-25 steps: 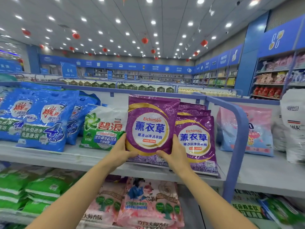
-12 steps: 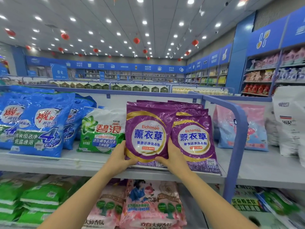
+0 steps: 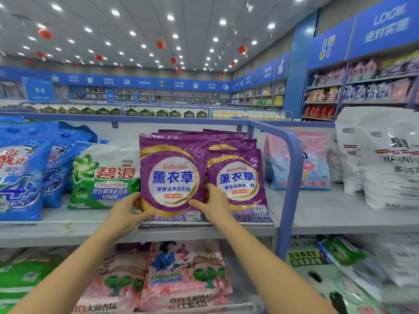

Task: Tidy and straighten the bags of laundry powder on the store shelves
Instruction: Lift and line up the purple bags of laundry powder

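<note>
A purple laundry powder bag (image 3: 172, 173) stands upright at the front of the upper shelf (image 3: 317, 214). My left hand (image 3: 127, 211) grips its lower left edge. My right hand (image 3: 213, 205) grips its lower right edge, thumb across the front. A second purple bag (image 3: 238, 180) stands right beside it, partly behind my right hand, with more purple bags stacked behind both. A green and white bag (image 3: 106, 175) leans on the left, touching the held bag.
Blue bags (image 3: 22, 173) fill the shelf's left end. A blue curved divider rail (image 3: 292, 177) stands right of the purple bags, with a pink bag (image 3: 315, 159) and white bags (image 3: 390, 159) beyond it. Pink bags (image 3: 186, 275) lie on the lower shelf.
The held purple bag has come down from a raised position and now stands on the shelf, level with its neighbour. Both hands kept their grip on it.
</note>
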Demonstrator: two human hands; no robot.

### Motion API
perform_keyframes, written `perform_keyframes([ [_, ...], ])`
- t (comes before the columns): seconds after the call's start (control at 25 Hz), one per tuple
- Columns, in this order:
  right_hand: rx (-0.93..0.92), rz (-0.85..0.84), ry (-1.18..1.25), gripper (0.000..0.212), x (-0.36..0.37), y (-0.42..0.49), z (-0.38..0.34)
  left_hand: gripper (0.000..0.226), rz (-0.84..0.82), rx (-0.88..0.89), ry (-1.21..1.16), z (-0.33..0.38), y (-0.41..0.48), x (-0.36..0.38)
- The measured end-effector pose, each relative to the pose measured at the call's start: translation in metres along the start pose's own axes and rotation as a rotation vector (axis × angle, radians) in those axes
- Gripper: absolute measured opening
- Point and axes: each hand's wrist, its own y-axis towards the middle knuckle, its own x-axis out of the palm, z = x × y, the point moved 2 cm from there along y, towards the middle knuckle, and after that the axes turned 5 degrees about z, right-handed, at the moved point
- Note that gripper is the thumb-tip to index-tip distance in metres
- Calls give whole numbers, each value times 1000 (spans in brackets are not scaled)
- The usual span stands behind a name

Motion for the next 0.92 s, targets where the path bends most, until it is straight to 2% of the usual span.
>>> perform_keyframes([
  [0.12,9,59,14,61,4,-8,2,40,69,-54,18,6,-7,3],
  [0.24,-3,77,35,65,2,-13,1,67,188,-73,57,11,-18,5],
  [0.36,-93,62,-63,66,-14,-24,-3,76,429,87,238,26,-35,7],
  [0.48,-279,100,-246,63,-41,-47,-9,65,529,314,161,61,-54,17],
  [0.56,-349,154,-296,55,-65,-70,1,58,452,427,23,92,-71,37],
  [0.64,-319,215,-341,51,-93,-96,27,52,315,550,-80,123,-89,68],
  [0.8,-160,291,-452,45,-156,-146,101,45,18,694,-109,170,-124,152],
  [0.92,-2,289,-559,44,-206,-174,168,47,-161,729,-50,200,-143,220],
])
